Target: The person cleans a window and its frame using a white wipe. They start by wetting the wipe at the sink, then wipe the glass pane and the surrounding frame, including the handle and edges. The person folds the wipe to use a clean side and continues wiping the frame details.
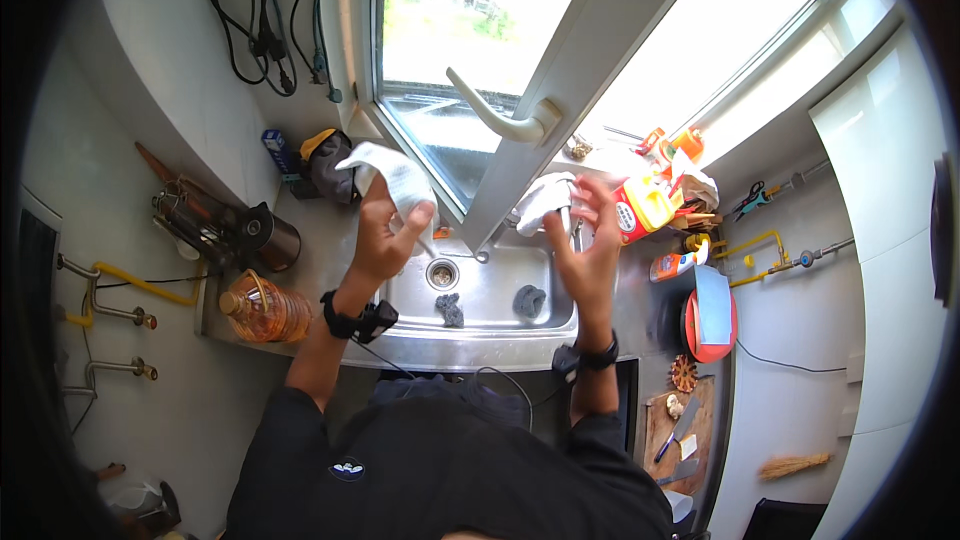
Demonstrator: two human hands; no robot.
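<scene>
My left hand (384, 240) is raised over the left side of the stainless steel sink (487, 262). A crumpled white cloth or paper towel (397, 176) is gripped between its thumb and fingers. Above the sink's right side is my right hand (589, 255), slightly blurred, with thumb and fingers spread. Just beyond its thumb, a second white cloth (545, 201) hangs by the faucet, which is mostly covered; whether the fingers touch it is unclear. Two dark grey scouring pads, one on the left (450, 310) and one on the right (529, 301), lie in the basin near the drain (442, 274).
An open window sash with a handle (502, 116) juts over the sink. A large oil bottle (264, 309) and a dark jug (270, 236) stand left. To the right are a yellow-red container (645, 206), spray bottle (675, 266), and a cutting board (660, 420) with knives (679, 427).
</scene>
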